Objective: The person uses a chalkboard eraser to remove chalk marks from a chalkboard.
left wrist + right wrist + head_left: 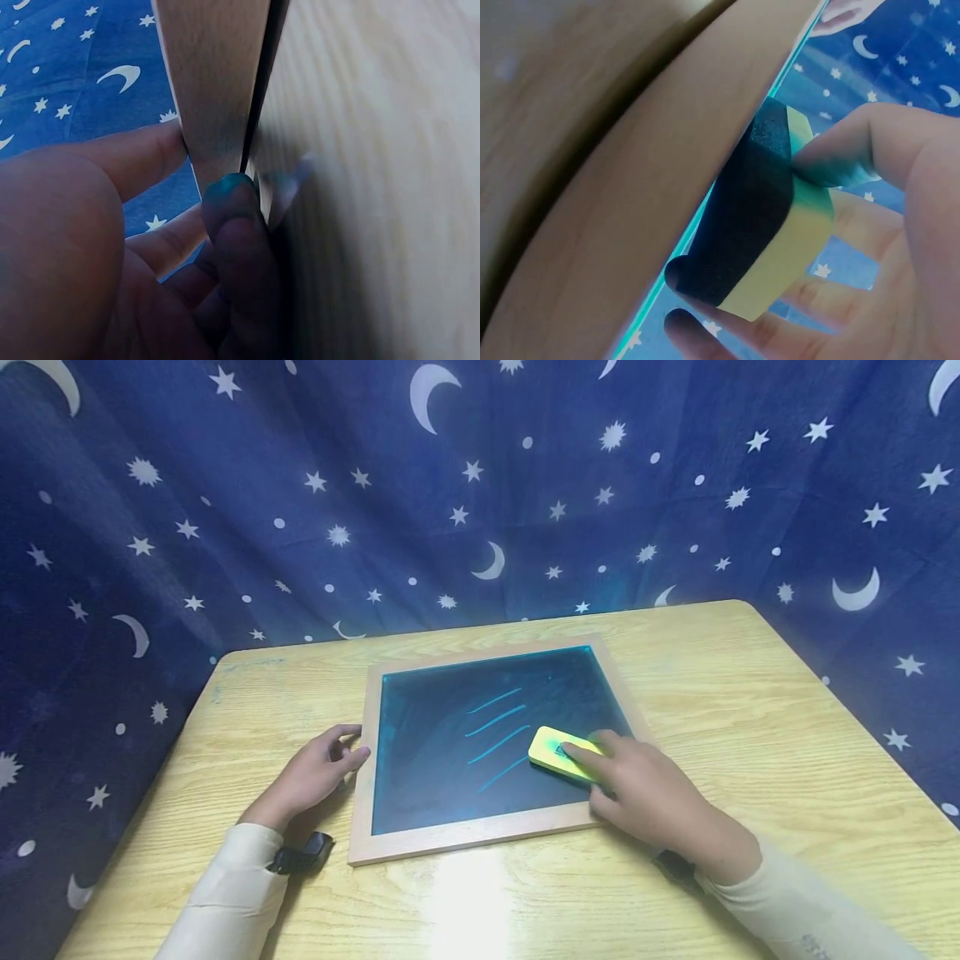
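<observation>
A wood-framed chalkboard (pixel 450 760) lies flat on the table, with several slanted blue chalk lines (pixel 497 746) near its middle. My right hand (pixel 648 789) grips a yellow eraser (pixel 553 745) over the board's right part, just right of the lines. In the right wrist view, the eraser's dark felt (pixel 746 206) faces the board, with thumb and fingers on opposite sides of its body. At the board's left edge, my left hand (pixel 311 777) holds the wooden frame (pixel 217 82). Blue chalk dust colours one left fingertip (pixel 229 185) and the right thumb.
Pale wood-grain table (pixel 750 710) surrounds the board. Behind it and at both sides hangs a dark blue curtain (pixel 420 468) with moons and stars. Blue smudges (pixel 255 664) mark the table's far left corner. A black strap (pixel 303 853) sits on the left wrist.
</observation>
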A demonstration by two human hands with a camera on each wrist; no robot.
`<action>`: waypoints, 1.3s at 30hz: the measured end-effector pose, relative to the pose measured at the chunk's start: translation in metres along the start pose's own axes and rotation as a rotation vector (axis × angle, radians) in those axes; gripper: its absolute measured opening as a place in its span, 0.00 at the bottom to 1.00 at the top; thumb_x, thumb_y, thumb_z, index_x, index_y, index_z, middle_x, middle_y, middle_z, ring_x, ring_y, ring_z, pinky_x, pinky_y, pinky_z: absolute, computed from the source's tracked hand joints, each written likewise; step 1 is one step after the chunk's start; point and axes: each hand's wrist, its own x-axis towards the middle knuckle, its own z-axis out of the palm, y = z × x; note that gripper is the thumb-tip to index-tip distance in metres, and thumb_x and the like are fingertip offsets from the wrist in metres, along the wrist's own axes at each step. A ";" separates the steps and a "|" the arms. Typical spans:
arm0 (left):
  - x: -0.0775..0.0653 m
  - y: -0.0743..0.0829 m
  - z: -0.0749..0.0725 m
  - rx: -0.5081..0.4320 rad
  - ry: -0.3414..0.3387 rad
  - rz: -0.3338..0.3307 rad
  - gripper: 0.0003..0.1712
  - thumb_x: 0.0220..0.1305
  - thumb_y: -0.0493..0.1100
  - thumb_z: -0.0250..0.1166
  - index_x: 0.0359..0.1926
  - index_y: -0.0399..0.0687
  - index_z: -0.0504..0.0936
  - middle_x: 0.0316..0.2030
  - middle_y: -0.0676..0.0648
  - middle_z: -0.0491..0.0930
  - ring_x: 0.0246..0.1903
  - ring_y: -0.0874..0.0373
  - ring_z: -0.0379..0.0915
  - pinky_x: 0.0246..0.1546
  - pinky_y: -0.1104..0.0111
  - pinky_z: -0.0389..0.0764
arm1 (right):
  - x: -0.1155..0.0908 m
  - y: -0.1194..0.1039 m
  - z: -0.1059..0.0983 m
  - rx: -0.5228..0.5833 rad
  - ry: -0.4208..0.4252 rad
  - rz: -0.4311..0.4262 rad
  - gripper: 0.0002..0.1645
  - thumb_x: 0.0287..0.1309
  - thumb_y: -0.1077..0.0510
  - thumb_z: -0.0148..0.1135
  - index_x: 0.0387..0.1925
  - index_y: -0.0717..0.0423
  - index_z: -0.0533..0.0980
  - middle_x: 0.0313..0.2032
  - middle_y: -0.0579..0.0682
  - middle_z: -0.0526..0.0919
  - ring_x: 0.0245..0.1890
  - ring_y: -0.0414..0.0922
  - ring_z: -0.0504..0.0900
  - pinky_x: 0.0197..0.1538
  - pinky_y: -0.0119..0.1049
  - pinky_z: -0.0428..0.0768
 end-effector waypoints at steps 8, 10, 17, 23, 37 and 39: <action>-0.001 0.002 0.000 0.006 0.009 0.020 0.38 0.74 0.59 0.57 0.73 0.41 0.63 0.38 0.44 0.77 0.28 0.57 0.72 0.30 0.64 0.73 | -0.004 -0.020 0.002 -0.018 -0.004 -0.048 0.34 0.52 0.58 0.63 0.65 0.42 0.76 0.47 0.53 0.80 0.35 0.46 0.79 0.39 0.43 0.79; -0.002 0.002 0.000 0.005 0.008 0.022 0.38 0.74 0.59 0.57 0.73 0.40 0.63 0.38 0.44 0.77 0.28 0.57 0.72 0.30 0.64 0.74 | -0.006 -0.025 0.003 -0.014 -0.015 -0.057 0.34 0.53 0.58 0.62 0.65 0.41 0.75 0.49 0.52 0.80 0.37 0.46 0.80 0.40 0.43 0.79; -0.001 0.002 0.001 0.004 0.011 0.004 0.36 0.74 0.58 0.57 0.70 0.39 0.63 0.39 0.43 0.76 0.28 0.56 0.72 0.30 0.64 0.73 | -0.009 -0.034 0.005 -0.006 -0.015 -0.073 0.36 0.54 0.58 0.61 0.66 0.37 0.74 0.52 0.50 0.79 0.39 0.44 0.80 0.41 0.42 0.78; -0.001 0.002 0.002 0.000 0.015 -0.004 0.33 0.74 0.57 0.57 0.67 0.39 0.65 0.38 0.43 0.76 0.28 0.56 0.72 0.30 0.64 0.73 | -0.008 -0.031 0.008 0.005 -0.011 -0.069 0.36 0.54 0.58 0.61 0.67 0.38 0.73 0.52 0.51 0.80 0.41 0.45 0.81 0.43 0.43 0.79; -0.001 0.001 0.001 -0.011 0.006 0.010 0.34 0.74 0.57 0.57 0.68 0.40 0.64 0.37 0.44 0.76 0.26 0.56 0.72 0.29 0.64 0.73 | -0.004 -0.009 0.000 -0.032 0.024 0.052 0.34 0.49 0.58 0.61 0.63 0.46 0.77 0.43 0.55 0.80 0.31 0.46 0.77 0.34 0.42 0.76; -0.001 0.000 0.001 -0.010 0.007 0.008 0.34 0.74 0.58 0.57 0.69 0.40 0.64 0.38 0.44 0.76 0.27 0.56 0.72 0.29 0.64 0.73 | -0.003 -0.006 -0.002 -0.036 0.020 0.070 0.34 0.48 0.59 0.61 0.62 0.47 0.77 0.43 0.56 0.80 0.30 0.46 0.75 0.33 0.42 0.75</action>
